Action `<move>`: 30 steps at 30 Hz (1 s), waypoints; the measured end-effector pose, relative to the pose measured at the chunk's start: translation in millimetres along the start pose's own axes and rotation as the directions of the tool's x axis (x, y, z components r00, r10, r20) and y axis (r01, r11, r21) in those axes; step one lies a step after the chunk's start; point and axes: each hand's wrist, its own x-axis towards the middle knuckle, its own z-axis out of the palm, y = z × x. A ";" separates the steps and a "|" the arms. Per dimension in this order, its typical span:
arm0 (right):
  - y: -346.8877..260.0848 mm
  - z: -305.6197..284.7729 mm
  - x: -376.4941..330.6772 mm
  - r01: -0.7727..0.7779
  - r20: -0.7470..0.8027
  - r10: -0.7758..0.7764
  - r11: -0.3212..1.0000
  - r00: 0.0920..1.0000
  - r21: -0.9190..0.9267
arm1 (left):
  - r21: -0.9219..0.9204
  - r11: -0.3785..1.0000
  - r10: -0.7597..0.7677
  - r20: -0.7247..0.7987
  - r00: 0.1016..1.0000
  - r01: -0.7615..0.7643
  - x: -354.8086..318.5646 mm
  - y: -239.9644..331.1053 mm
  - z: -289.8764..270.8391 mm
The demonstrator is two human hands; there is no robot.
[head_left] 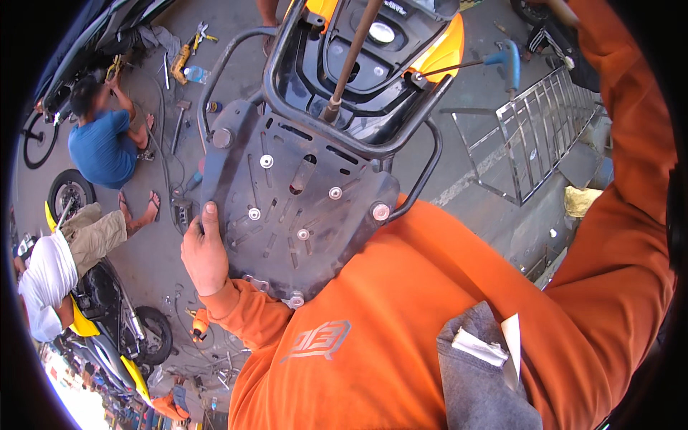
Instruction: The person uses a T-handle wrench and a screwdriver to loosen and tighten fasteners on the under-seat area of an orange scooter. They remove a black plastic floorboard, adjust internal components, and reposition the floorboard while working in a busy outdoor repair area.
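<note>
My left hand [204,251] grips the left edge of a dark metal rack plate [279,172], thumb on top, the other fingers mostly hidden. Slots and several round bolts mark the plate, which lies over the tail of a motorcycle with black and orange panels [441,46]. A long rusty rod [351,61] slants down to the tubular frame at the plate's far edge. A blue-handled T-shaped tool [505,63] has its shaft tip at the right tail panel. My right arm is raised; only part of my right hand [561,10] shows at the top edge, its fingers unseen.
A metal slatted rack [548,129] stands on the floor to the right. At left a person in a blue shirt [106,147] squats near a yellow drill [180,64], a bottle [196,74] and a hammer [179,122]. Another person in white [46,276] is beside a motorcycle [107,308].
</note>
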 end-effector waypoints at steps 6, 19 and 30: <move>-20.4 -26.1 21.2 -0.297 0.405 0.403 0.906 0.820 -0.300 | 0.023 1.000 -0.008 -0.025 1.000 0.009 -3.8 1.4 0.8; -56.1 -95.9 41.1 -0.702 0.635 0.623 0.691 0.457 -0.172 | 0.027 0.999 -0.019 -0.007 1.000 0.019 -3.4 2.8 -2.3; -22.8 -49.9 -20.4 -0.203 0.110 0.171 0.860 0.979 0.469 | 0.014 1.000 -0.005 -0.017 1.000 0.005 -2.2 -0.2 -0.5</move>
